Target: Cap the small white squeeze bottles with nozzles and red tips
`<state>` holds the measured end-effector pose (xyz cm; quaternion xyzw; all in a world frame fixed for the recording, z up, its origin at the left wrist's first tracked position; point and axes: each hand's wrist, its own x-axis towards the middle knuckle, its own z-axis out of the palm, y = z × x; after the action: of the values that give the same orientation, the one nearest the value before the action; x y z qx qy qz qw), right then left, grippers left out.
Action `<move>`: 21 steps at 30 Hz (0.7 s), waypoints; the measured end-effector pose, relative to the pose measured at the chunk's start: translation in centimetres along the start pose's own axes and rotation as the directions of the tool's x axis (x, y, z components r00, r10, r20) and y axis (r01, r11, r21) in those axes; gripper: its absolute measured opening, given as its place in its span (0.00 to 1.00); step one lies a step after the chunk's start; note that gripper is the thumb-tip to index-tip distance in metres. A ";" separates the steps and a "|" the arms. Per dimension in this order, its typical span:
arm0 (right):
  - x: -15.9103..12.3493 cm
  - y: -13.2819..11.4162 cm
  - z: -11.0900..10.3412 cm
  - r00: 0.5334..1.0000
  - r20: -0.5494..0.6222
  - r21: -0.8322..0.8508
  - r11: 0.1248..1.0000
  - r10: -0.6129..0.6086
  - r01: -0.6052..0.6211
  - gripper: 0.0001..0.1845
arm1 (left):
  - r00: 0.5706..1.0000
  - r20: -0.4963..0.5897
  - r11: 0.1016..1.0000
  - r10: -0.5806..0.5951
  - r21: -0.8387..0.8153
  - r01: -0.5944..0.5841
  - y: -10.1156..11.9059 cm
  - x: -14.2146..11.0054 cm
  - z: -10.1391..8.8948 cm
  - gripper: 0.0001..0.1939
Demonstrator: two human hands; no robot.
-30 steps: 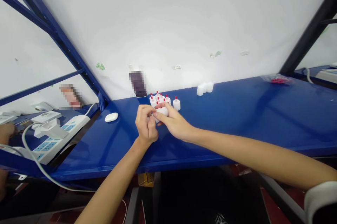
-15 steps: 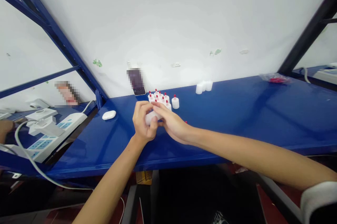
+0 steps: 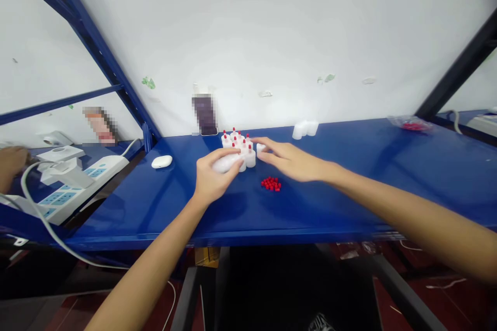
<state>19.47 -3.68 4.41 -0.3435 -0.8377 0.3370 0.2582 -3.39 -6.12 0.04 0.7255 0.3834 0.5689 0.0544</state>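
My left hand (image 3: 213, 175) is closed around a white plastic squeeze bottle (image 3: 225, 163), tilted, beside a cluster of small white bottles with red tips (image 3: 250, 158). My right hand (image 3: 293, 161) is slightly blurred, its fingers stretched out and apart. Its index finger and thumb lie on either side of one white bottle (image 3: 260, 150) standing right of the cluster; the index finger covers its top, and whether they touch it is unclear. In front of that hand lies a small pile of red caps (image 3: 271, 184).
Several white bottles without red tips (image 3: 305, 128) stand by the wall. A clear bag with red pieces (image 3: 413, 125) lies far right. A white earphone case (image 3: 162, 161) and an upright phone (image 3: 205, 116) are left. Power strips (image 3: 81, 186) and another person's hand (image 3: 11, 162) are beyond the frame.
My hands were together around the white bottle. The right hand has let go and moved right to another bottle, uncovering the red caps. The left still holds its bottle. The view has shifted slightly.
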 end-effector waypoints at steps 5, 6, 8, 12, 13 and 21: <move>-0.5 3.8 -2.4 0.975 0.220 -0.386 0.914 -0.038 0.123 0.14 | 0.964 -0.070 0.964 -0.257 -0.092 0.251 -0.6 0.4 -0.2 0.14; -0.5 4.0 -2.4 0.965 0.250 -0.381 0.909 -0.073 0.168 0.15 | 0.959 -0.082 0.961 -0.271 -0.081 0.265 -0.6 0.4 -0.2 0.15; -0.4 3.9 -2.0 0.942 0.303 -0.342 0.907 -0.143 0.248 0.17 | 0.952 -0.076 0.954 -0.295 -0.073 0.290 -0.7 0.5 -0.2 0.16; 0.0 3.4 -1.3 0.896 0.372 -0.309 0.878 -0.242 0.365 0.15 | 0.945 -0.050 0.945 -0.322 -0.075 0.318 -0.8 0.4 -0.4 0.17; 0.1 3.5 -1.2 0.892 0.374 -0.309 0.873 -0.254 0.378 0.14 | 0.946 -0.055 0.946 -0.320 -0.074 0.315 -0.7 0.3 -0.4 0.17; 0.5 2.7 1.0 0.985 -0.152 0.106 0.989 -0.086 0.103 0.07 | 0.983 0.024 0.981 -0.184 -0.050 0.185 0.2 -0.3 0.1 0.13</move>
<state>19.61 -2.27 1.87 -0.3118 -0.8113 0.3453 0.3542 -3.23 -6.42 -0.07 0.6905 0.4335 0.5643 0.1296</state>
